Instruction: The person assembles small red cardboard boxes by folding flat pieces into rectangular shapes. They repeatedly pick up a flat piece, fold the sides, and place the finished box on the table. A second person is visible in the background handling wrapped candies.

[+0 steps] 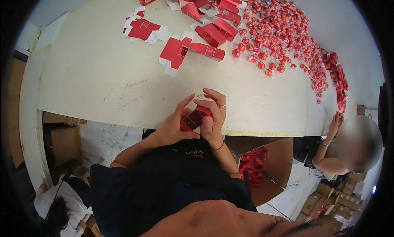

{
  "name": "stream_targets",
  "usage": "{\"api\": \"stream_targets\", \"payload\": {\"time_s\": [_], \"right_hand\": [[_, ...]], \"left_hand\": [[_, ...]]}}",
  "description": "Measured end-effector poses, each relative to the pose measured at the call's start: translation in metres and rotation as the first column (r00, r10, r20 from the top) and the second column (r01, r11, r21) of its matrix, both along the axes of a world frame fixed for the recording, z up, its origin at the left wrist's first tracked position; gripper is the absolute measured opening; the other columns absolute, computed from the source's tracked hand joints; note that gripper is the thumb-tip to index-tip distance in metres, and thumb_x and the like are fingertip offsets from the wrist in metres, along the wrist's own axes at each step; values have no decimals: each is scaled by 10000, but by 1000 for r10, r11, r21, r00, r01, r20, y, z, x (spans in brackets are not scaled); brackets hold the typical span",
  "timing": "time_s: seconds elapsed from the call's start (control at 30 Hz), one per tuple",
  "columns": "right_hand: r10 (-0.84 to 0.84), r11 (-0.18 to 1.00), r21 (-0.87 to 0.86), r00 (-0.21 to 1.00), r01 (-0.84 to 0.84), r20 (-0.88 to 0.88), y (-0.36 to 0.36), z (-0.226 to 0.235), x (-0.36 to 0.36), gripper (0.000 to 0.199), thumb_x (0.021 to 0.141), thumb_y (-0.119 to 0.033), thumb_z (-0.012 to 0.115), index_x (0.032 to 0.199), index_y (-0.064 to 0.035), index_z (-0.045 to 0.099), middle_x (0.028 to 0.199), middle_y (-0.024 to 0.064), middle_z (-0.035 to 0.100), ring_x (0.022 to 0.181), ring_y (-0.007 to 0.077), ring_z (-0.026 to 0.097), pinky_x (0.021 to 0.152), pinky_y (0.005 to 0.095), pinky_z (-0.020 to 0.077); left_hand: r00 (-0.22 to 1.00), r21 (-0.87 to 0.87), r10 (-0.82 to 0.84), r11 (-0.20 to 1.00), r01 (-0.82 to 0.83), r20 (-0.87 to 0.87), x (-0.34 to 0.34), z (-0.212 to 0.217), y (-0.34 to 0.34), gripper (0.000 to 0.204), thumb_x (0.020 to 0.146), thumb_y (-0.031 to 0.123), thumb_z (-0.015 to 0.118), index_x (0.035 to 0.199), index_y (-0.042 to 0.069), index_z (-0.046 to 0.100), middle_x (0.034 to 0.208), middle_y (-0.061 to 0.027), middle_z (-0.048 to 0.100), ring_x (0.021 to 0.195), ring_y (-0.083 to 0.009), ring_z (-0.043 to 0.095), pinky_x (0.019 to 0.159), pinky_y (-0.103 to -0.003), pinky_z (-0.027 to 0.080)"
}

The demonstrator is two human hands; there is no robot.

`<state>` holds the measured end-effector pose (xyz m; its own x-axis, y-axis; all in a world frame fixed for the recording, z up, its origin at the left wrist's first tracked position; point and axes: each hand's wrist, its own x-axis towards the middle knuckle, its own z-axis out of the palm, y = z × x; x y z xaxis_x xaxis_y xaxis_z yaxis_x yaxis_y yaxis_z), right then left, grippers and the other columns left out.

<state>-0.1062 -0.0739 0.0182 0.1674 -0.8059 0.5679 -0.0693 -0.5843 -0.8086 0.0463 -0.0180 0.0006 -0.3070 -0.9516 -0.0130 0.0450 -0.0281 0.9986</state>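
Between my hands, close to the table's front edge, is a small red cardboard box (191, 121). My left hand (174, 124) wraps round its left side, thumb along the lower side. The right hand (213, 118), with a ring on one finger, grips the box's upper right end. Fingers cover part of that end, so I cannot tell whether its flap is closed. Farther up the table lie a flat unfolded red carton (174, 53) with white flaps and a folded red box (207, 51) touching it.
A stack of flat cartons (143, 29) and several formed red boxes (210, 34) lie at the back. Wrapped red candies (279, 27) are heaped at right, beside a row of red packs (339, 81). A large carton (279, 163) below holds red boxes. A co-worker's hand (336, 121) is far right.
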Motion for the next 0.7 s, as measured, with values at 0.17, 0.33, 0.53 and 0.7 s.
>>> {"api": "stream_targets", "payload": {"time_s": [0.17, 0.33, 0.53, 0.7], "right_hand": [[-74, 995, -53, 987, 82, 142, 4, 4, 4, 434, 975, -299, 410, 898, 28, 685, 958, 174, 628, 959, 291, 591, 838, 409, 485], [-165, 974, -97, 939, 203, 303, 7, -8, 9, 322, 925, -230, 447, 787, -14, 640, 833, 134, 605, 839, 244, 543, 854, 471, 460], [-174, 965, -153, 954, 215, 243, 5, 0, 7, 309, 915, -252, 424, 701, -59, 534, 784, 100, 530, 796, 218, 474, 867, 469, 443], [-191, 955, -178, 951, 238, 244, 8, -2, 4, 309, 907, -249, 435, 688, -59, 541, 771, 93, 518, 801, 232, 469, 850, 472, 449]], "left_hand": [[983, -95, 36, 995, -19, 180, 4, 22, 0, 981, 712, 359, 856, 1454, 84, 277, 1132, -153, 580, 1052, -252, 598, 910, -367, 480], [968, -216, 140, 972, -93, 210, 3, 21, 1, 780, 732, 377, 835, 1316, 59, 425, 1063, -156, 612, 941, -276, 648, 820, -357, 515], [960, -240, 167, 964, -112, 224, 0, 19, 6, 719, 745, 431, 811, 1239, 39, 465, 1070, -150, 625, 917, -268, 655, 796, -343, 520], [957, -260, 177, 959, -115, 228, -2, 21, 8, 707, 743, 424, 815, 1230, 43, 471, 1043, -139, 636, 897, -266, 660, 785, -350, 525]]}}
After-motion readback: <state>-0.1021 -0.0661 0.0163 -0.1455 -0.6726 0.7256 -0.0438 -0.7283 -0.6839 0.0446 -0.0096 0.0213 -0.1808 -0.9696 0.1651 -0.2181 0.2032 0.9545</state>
